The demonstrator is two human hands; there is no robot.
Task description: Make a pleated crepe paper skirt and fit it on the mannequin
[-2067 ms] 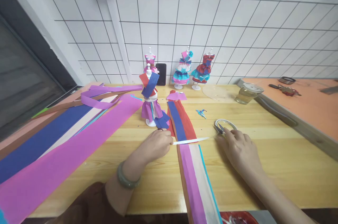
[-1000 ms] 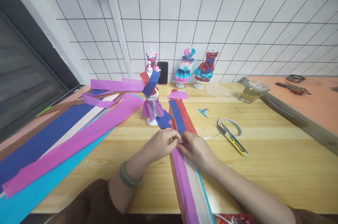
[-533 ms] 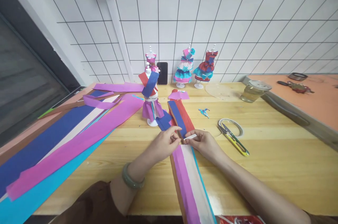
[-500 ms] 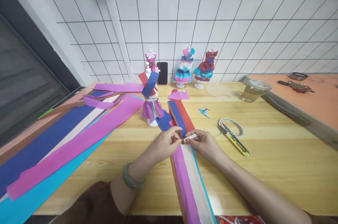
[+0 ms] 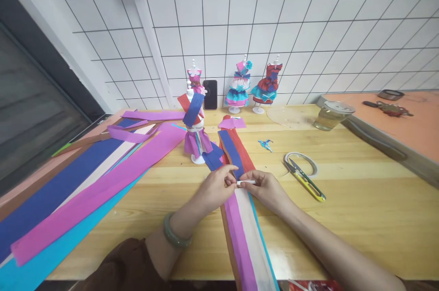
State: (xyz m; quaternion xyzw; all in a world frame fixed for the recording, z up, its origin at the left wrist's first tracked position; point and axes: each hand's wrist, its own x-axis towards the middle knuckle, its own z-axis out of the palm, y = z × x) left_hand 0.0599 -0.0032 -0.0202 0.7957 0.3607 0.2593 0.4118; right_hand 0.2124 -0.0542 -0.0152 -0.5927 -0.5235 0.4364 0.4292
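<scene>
My right hand [image 5: 269, 190] pinches a small white strip [image 5: 247, 183] between thumb and fingers, holding it nearly level. At the strip's left end, my left hand [image 5: 216, 185] is closed in a pinch, its index finger partly extended. Both hands are just above long layered crepe-paper strips [image 5: 245, 231] in purple, white, brown and blue. Beyond my fingers lie blue and red paper strips [image 5: 236, 153]. A small mannequin [image 5: 197, 137] stands past my left hand, with a crossed red and blue top and a purple skirt.
Long paper strips [image 5: 103, 181] spread across the left side. Yellow-handled snips [image 5: 307, 183] rest against a roll of tape [image 5: 310, 160] at right. Near the wall stand other dressed mannequins [image 5: 238, 87] and a phone [image 5: 210, 94]. A lidded cup [image 5: 332, 116] is at back right.
The white strip has turned from slanted to nearly level in my right fingers. My left fingers have curled in slightly beside its end. The view has shifted a little.
</scene>
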